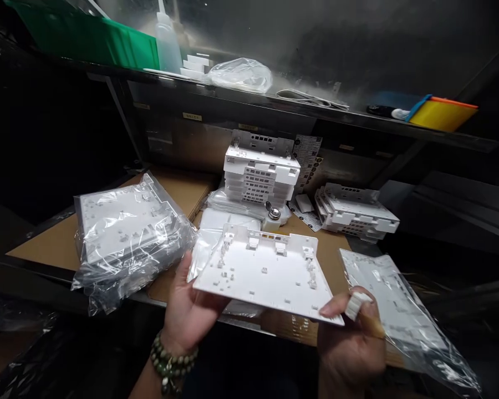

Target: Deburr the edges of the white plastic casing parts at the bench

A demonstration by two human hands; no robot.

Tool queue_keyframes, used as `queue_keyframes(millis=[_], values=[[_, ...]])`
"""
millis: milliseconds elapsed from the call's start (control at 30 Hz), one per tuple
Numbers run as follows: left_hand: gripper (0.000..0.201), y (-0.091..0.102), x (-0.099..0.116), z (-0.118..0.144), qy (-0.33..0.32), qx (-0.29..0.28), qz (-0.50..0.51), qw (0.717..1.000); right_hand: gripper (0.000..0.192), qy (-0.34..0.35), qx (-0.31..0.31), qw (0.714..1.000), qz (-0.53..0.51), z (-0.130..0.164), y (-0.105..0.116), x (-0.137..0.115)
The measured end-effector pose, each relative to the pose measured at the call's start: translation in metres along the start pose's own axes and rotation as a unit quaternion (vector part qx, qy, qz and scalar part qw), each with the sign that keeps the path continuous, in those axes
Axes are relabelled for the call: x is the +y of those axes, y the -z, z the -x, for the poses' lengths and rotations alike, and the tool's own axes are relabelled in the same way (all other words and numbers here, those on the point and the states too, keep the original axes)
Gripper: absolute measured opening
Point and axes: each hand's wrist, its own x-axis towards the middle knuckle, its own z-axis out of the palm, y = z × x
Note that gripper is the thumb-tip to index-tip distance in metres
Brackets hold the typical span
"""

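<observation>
A flat white plastic plate (266, 274) with small clips and ribs on its upper face is held level between both hands. My left hand (189, 310), with a green bead bracelet at the wrist, grips its left edge from below. My right hand (351, 338) supports the right corner with the thumb on top, and a small white ribbed part (356, 305) sits pinched between its fingers. Just right of that hand lies a clear plastic bag (399, 316) with another white plate inside.
A bagged stack of white plates (125, 233) lies left on the brown cardboard sheet (54, 244). Behind are a tall stack of white housings (260, 174) and a lower stack (355, 213). The shelf above carries a green bin (87, 33), a squeeze bottle (167, 41) and a yellow tray (441, 113).
</observation>
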Motion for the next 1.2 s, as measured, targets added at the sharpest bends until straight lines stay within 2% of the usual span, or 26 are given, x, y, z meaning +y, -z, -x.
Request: queue_keyframes(millis=[33,100,233,300,400,467,500,633,667,733,833,1000,1100,1200], values=[[0.057,0.001,0.001,-0.004,0.037,-0.02,0.024,0.999,0.024,-0.002,-0.006,1.0,0.002,0.0,0.004,0.004],[0.058,0.0,0.005,-0.011,0.099,-0.025,0.052,0.993,0.026,-0.013,-0.015,1.0,-0.001,-0.002,0.015,0.011],[0.061,-0.012,0.01,-0.015,0.21,0.018,0.047,0.976,0.027,-0.036,-0.059,0.998,0.001,-0.012,0.035,0.023],[0.061,-0.02,0.011,-0.013,0.233,0.039,0.045,0.971,0.023,0.004,-0.063,0.996,0.067,-0.016,0.039,0.025],[0.064,-0.03,0.009,-0.009,0.214,0.06,0.058,0.973,0.022,0.138,-0.021,0.964,0.226,-0.011,0.035,0.02],[0.064,-0.036,0.006,-0.008,0.181,0.071,0.068,0.979,0.022,0.198,-0.039,0.935,0.29,0.002,0.026,0.011],[0.063,-0.039,0.005,-0.007,0.164,0.076,0.071,0.981,0.022,0.21,-0.081,0.924,0.309,0.012,0.019,0.005],[0.06,-0.05,-0.001,-0.004,0.122,0.068,0.08,0.987,0.026,0.224,-0.337,0.863,0.303,0.055,-0.018,-0.019],[0.059,-0.052,-0.003,-0.003,0.119,0.057,0.085,0.988,0.026,0.226,-0.377,0.852,0.285,0.063,-0.027,-0.023],[0.059,-0.055,-0.004,-0.001,0.118,0.034,0.091,0.988,0.023,0.235,-0.418,0.841,0.253,0.074,-0.04,-0.025],[0.06,-0.056,-0.002,0.002,0.111,0.025,0.093,0.989,0.021,0.247,-0.422,0.833,0.257,0.074,-0.045,-0.021],[0.062,-0.056,0.002,0.001,0.088,0.024,0.089,0.992,0.025,0.243,-0.398,0.843,0.269,0.076,-0.044,-0.017],[0.064,-0.053,0.003,0.001,0.092,-0.027,0.081,0.992,0.025,0.241,-0.42,0.841,0.242,0.083,-0.048,-0.015],[0.066,-0.041,0.012,0.004,0.101,-0.082,0.093,0.987,0.021,0.219,-0.416,0.841,0.268,0.069,-0.04,-0.011]])
